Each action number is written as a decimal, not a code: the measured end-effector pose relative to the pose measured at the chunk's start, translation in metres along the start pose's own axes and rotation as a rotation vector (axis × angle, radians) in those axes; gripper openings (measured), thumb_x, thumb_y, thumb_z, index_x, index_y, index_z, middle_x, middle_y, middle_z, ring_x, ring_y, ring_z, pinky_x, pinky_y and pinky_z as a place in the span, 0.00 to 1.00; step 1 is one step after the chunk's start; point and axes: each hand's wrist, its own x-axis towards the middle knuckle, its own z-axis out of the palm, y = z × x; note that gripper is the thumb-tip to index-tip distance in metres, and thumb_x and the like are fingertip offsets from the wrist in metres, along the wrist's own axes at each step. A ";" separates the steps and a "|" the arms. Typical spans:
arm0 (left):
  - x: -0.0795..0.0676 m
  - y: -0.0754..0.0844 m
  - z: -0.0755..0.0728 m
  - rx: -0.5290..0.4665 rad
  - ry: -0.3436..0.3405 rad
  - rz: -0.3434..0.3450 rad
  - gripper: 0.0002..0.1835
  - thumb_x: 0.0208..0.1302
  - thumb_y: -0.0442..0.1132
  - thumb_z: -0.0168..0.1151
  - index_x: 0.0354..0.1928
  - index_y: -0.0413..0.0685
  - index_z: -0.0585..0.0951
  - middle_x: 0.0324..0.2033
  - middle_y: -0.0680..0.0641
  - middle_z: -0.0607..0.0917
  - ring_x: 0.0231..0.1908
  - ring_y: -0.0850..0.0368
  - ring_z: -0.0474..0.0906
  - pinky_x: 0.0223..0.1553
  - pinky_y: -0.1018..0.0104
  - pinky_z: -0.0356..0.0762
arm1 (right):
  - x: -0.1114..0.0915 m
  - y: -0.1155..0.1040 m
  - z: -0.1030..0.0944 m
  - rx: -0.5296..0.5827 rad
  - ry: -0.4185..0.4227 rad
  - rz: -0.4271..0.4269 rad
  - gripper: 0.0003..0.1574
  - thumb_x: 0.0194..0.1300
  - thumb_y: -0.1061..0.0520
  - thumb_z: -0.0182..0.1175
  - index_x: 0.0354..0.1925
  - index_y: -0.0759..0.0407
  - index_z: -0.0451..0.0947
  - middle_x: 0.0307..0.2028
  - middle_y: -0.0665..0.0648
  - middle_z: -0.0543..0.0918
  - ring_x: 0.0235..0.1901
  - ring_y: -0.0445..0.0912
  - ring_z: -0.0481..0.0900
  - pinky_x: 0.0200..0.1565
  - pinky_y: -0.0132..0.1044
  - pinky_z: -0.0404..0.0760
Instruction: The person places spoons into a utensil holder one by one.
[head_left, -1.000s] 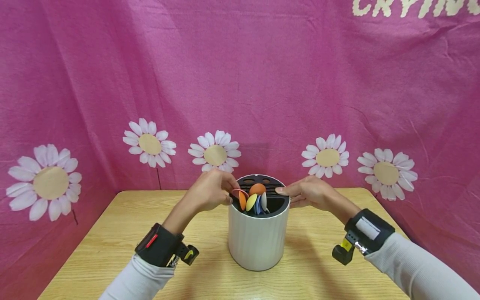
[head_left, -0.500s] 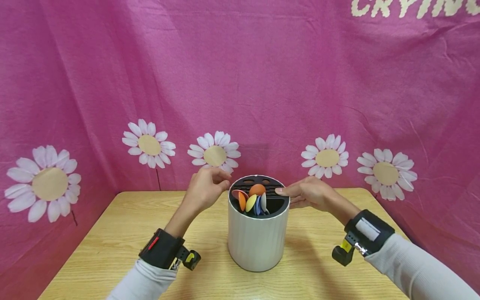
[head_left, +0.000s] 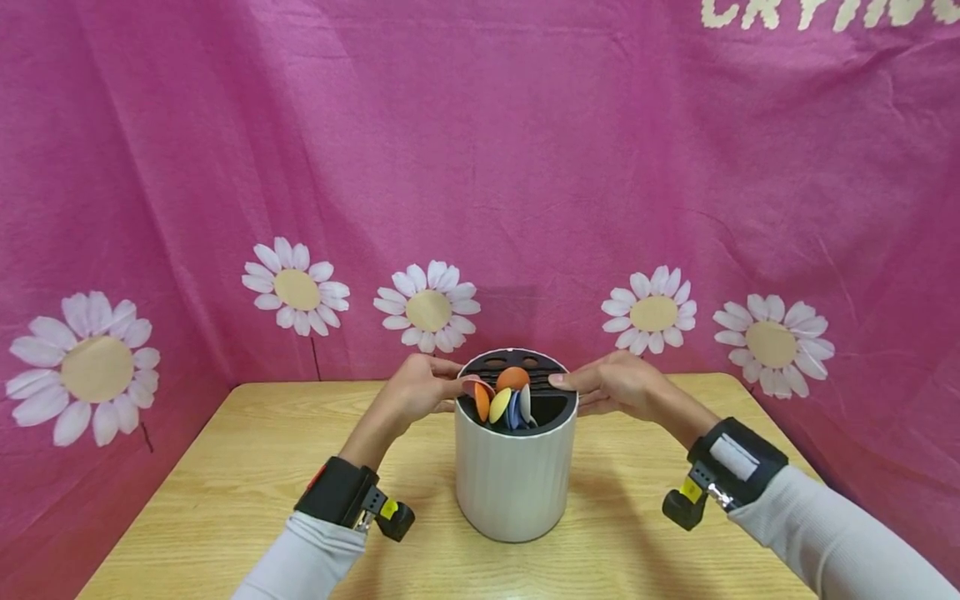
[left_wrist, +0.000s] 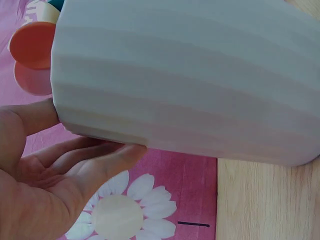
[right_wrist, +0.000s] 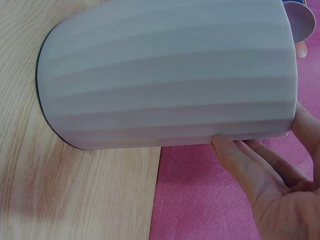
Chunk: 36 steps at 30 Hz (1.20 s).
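A white ribbed utensil holder stands upright on the table, with a black slotted insert in its top. From the insert's front opening rise several rounded, spoon-like heads: orange, yellow, blue, pale grey and pink. Behind them sits a rounder orange-brown head. My left hand grips the holder's left rim, thumb at the top edge and fingers along the outer wall. On the opposite side my right hand holds the rim, thumb on top and fingers beneath.
The light wood table carries the holder near its middle. Behind and at both sides hangs a pink cloth printed with white daisies. Each wrist wears a black strap with a small camera, the left one close to the holder's side.
My left hand came off the pink head, drew back left of the rim, then lowered onto the holder's left side and took hold. My right hand and the holder stayed in place.
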 end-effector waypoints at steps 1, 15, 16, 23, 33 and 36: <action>0.000 0.000 -0.001 -0.002 -0.004 0.004 0.17 0.70 0.34 0.63 0.58 0.36 0.83 0.51 0.40 0.86 0.46 0.51 0.86 0.55 0.51 0.84 | 0.000 0.000 0.000 0.001 0.000 0.000 0.31 0.65 0.47 0.71 0.54 0.70 0.83 0.46 0.60 0.89 0.45 0.50 0.89 0.54 0.48 0.86; 0.003 -0.004 -0.005 -0.010 -0.010 0.010 0.18 0.70 0.36 0.64 0.59 0.37 0.83 0.51 0.41 0.86 0.48 0.50 0.86 0.56 0.53 0.84 | -0.001 -0.003 0.001 -0.005 -0.011 -0.019 0.31 0.65 0.46 0.70 0.55 0.70 0.82 0.47 0.61 0.89 0.46 0.51 0.89 0.56 0.50 0.84; 0.003 -0.004 -0.005 -0.012 -0.011 0.009 0.18 0.70 0.36 0.63 0.59 0.37 0.83 0.51 0.41 0.87 0.48 0.50 0.86 0.56 0.53 0.84 | -0.001 -0.003 0.002 -0.005 -0.010 -0.018 0.32 0.65 0.47 0.70 0.55 0.71 0.82 0.47 0.61 0.89 0.46 0.51 0.89 0.56 0.49 0.85; 0.003 -0.008 -0.003 -0.031 -0.008 0.003 0.19 0.70 0.38 0.65 0.59 0.37 0.83 0.51 0.41 0.87 0.48 0.49 0.86 0.55 0.53 0.84 | -0.001 0.000 0.003 0.003 -0.003 -0.020 0.33 0.65 0.47 0.70 0.56 0.71 0.81 0.46 0.61 0.89 0.46 0.51 0.89 0.55 0.49 0.85; 0.000 -0.013 -0.003 -0.070 0.008 0.029 0.19 0.71 0.36 0.63 0.60 0.35 0.82 0.56 0.39 0.84 0.52 0.48 0.85 0.55 0.53 0.84 | -0.001 0.000 0.005 0.003 0.002 -0.032 0.33 0.65 0.46 0.70 0.56 0.71 0.82 0.49 0.63 0.88 0.47 0.54 0.89 0.55 0.50 0.85; 0.001 -0.014 -0.002 -0.079 -0.001 0.040 0.20 0.71 0.37 0.63 0.61 0.35 0.81 0.56 0.39 0.84 0.53 0.48 0.85 0.56 0.54 0.84 | -0.001 0.000 0.004 -0.004 0.011 -0.035 0.33 0.65 0.46 0.70 0.56 0.71 0.82 0.50 0.63 0.88 0.47 0.54 0.89 0.54 0.50 0.85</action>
